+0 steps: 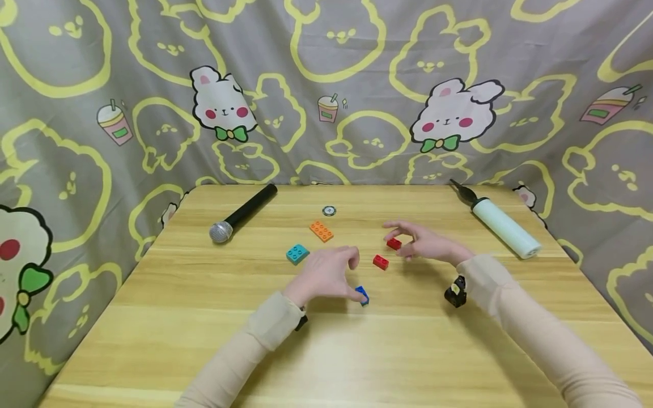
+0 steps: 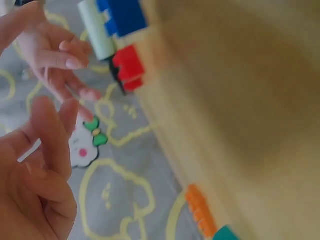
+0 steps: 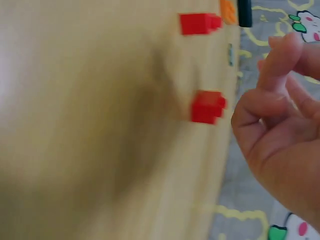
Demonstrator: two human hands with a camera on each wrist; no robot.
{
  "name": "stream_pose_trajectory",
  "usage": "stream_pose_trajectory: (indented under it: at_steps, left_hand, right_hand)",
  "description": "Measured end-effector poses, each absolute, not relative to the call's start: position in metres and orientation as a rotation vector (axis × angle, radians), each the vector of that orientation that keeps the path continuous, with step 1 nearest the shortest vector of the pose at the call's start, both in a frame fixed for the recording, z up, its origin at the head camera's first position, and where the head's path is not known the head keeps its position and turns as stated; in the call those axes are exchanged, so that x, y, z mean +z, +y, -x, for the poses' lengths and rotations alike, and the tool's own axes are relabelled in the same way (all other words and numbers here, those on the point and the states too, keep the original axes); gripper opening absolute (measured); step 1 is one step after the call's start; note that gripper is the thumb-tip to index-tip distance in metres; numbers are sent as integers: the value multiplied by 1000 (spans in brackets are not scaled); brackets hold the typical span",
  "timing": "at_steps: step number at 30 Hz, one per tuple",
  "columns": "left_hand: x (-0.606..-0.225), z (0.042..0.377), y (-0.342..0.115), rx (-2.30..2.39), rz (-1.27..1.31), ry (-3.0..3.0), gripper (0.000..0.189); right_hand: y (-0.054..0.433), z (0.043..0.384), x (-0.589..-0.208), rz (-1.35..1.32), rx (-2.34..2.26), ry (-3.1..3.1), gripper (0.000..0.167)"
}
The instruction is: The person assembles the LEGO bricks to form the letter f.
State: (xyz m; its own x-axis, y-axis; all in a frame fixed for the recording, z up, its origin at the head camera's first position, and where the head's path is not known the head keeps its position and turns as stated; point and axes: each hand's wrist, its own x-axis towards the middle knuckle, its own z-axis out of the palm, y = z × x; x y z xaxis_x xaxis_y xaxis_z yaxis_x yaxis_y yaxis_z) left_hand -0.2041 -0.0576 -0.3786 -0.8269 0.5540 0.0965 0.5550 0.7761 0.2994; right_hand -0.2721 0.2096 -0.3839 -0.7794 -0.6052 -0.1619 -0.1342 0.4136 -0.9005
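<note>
My left hand (image 1: 326, 273) hovers above the table with loosely bent fingers. Its thumb is nearest a small blue brick (image 1: 361, 295), and no grip on the brick shows. Over to the right, my right hand (image 1: 425, 243) hangs with relaxed fingers beside a red brick (image 1: 393, 243), partly covering it in the head view. A second red brick (image 1: 380, 262) lies between the two hands. The right wrist view shows a gap between the right hand (image 3: 282, 125) and the nearer red brick (image 3: 204, 106). Beyond the left hand lie a teal brick (image 1: 297, 254) and an orange brick (image 1: 321, 231).
A microphone (image 1: 244, 214) lies at the back left of the wooden table (image 1: 204, 340). A poker chip (image 1: 329, 211) rests near the back edge. At the back right is a pale hand pump (image 1: 505, 226). A patterned curtain (image 1: 326, 141) hangs behind the table.
</note>
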Motion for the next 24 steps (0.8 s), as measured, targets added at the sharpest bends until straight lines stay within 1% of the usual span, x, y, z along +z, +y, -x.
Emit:
stream_pose_trajectory:
  at_steps: [6,13,24]
  left_hand:
    - [-391,204,-52,-485,987,-3000,54]
    - [-396,210,-49,-482,993,-3037,54]
    - [-401,222,-44,-441,1084,-3108,48]
  right_hand:
    - [203,271,-405,657,-1377,2014,76]
    - [199,274,-423,639,-1420,1928,83]
    - [198,276,-431,601,-1411,1898,81]
